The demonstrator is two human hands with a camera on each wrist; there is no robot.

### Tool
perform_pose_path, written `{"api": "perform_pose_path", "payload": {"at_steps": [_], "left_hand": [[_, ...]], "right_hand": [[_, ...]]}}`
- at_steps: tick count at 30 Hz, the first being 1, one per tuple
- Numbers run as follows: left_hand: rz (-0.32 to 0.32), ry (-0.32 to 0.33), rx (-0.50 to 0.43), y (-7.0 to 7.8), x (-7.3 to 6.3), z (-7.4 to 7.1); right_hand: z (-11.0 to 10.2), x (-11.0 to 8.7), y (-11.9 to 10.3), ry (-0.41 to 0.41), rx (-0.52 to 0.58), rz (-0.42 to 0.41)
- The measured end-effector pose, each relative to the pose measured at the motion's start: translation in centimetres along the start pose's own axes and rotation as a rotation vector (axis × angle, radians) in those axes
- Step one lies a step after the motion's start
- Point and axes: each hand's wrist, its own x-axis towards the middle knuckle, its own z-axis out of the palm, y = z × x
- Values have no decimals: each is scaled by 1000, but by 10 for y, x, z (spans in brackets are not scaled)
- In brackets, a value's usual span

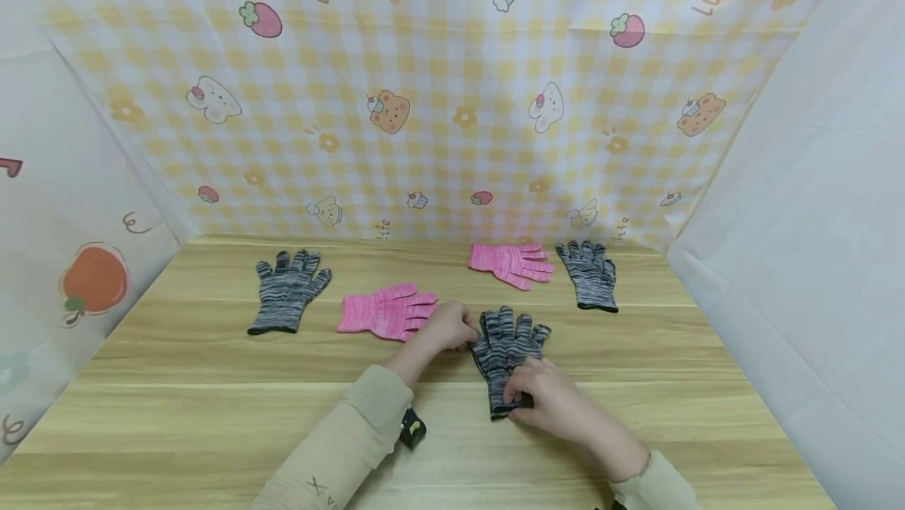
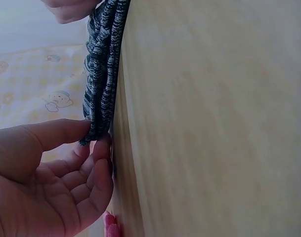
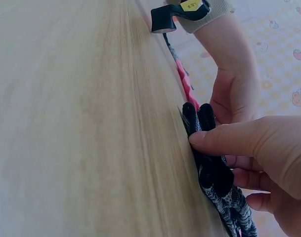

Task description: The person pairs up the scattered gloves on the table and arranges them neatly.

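A grey-and-black striped knit glove (image 1: 506, 346) lies on the table in front of me, fingers pointing away and dark cuff toward me. It looks doubled, as if two gloves lie stacked. My left hand (image 1: 451, 326) pinches its left edge between thumb and fingers; in the left wrist view that striped knit (image 2: 98, 74) appears as thick folded layers. At the cuff, my right hand (image 1: 546, 396) pinches the fabric with thumb and fingers. The right wrist view shows the right thumb on the dark cuff (image 3: 207, 168), whose opening faces the camera.
A pink glove (image 1: 382, 313) lies left of my left hand, another pink glove (image 1: 511, 262) farther back. Striped gloves rest at the left (image 1: 286, 294) and at the right (image 1: 590, 278). A checked cloth (image 1: 438, 156) hangs behind the wooden table (image 1: 212, 416).
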Motion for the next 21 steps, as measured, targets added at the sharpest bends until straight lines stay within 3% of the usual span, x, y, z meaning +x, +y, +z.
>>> {"api": "perform_pose_path", "payload": {"at_steps": [8, 13, 21], "left_hand": [[34, 25, -59, 0, 2, -1], [12, 20, -80, 2, 3, -1], [-14, 8, -7, 4, 8, -1]], "right_hand": [[2, 1, 4, 50, 15, -41], [3, 1, 5, 42, 86, -49], [3, 1, 8, 23, 180, -64]]}}
